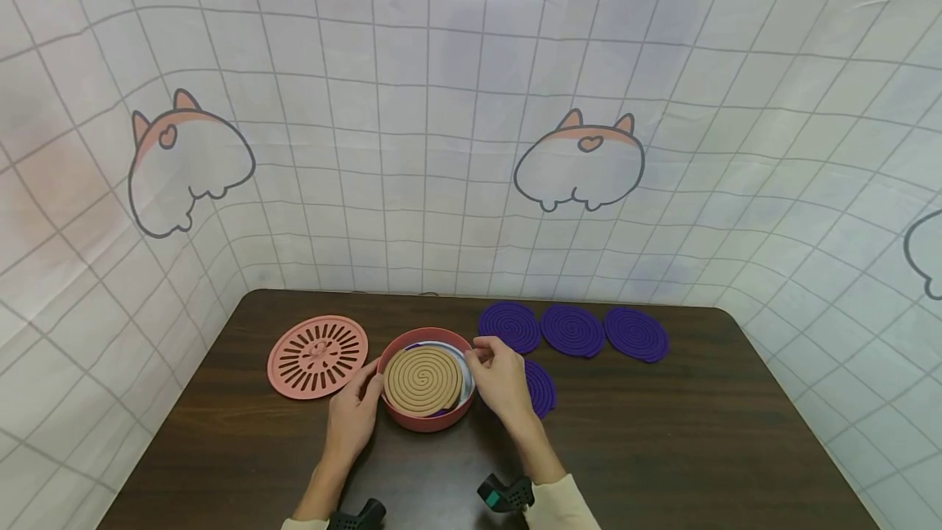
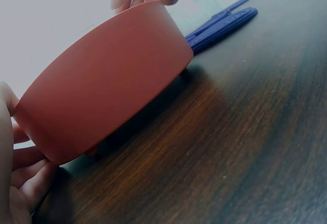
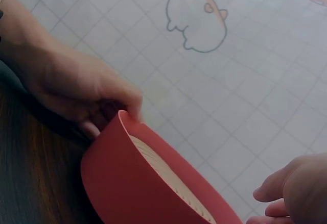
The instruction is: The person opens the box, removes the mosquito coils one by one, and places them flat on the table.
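A round red container stands on the table, holding a tan mosquito coil. Beneath the coil, a white piece and a bit of purple show. My left hand grips the container's left side, its fingers bent against the outer wall, as the right wrist view also shows. At the opposite rim is my right hand, fingers bent and tips close to the edge; whether they pinch anything is unclear. In the left wrist view the container's wall hides the contents.
A pink slotted lid lies left of the container. Purple coils lie to the right: three in a back row, including the middle one, and another partly behind my right hand. A grid-patterned cloth hangs behind the dark wooden table.
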`<control>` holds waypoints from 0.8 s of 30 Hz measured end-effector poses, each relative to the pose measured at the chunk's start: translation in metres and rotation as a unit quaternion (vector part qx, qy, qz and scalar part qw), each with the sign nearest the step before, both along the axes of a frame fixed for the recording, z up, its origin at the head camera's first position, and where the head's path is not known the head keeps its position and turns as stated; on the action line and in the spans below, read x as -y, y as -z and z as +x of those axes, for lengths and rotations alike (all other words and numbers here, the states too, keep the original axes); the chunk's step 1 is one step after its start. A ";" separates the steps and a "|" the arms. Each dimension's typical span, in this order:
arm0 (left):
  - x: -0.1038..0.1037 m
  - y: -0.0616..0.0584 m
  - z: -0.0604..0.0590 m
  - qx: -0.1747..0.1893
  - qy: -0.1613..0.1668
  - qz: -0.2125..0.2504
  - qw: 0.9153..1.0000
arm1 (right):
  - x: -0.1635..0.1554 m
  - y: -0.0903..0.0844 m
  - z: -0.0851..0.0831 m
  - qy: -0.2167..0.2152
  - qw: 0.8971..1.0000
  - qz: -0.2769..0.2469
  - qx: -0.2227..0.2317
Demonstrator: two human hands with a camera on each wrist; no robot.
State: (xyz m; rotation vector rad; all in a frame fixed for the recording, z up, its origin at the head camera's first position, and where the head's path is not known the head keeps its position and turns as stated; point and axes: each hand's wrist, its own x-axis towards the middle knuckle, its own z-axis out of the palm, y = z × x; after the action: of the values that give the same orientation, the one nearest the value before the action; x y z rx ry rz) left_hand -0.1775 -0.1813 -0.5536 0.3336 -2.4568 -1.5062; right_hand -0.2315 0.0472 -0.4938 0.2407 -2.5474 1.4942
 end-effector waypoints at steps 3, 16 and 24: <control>0.000 0.000 0.000 0.000 0.001 0.001 1.000 | 0.003 0.000 0.001 -0.005 1.000 0.015 -0.007; 0.001 0.000 -0.001 0.009 0.001 0.005 1.000 | 0.011 0.004 0.003 -0.018 0.994 0.097 -0.046; 0.000 -0.001 0.000 0.005 0.000 0.000 1.000 | 0.013 0.003 0.006 -0.036 0.990 0.130 -0.042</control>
State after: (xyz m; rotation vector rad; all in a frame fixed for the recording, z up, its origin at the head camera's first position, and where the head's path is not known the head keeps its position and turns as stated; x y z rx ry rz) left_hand -0.1775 -0.1812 -0.5530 0.3419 -2.4650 -1.5095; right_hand -0.2253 0.0343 -0.4971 0.4258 -2.6858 1.1432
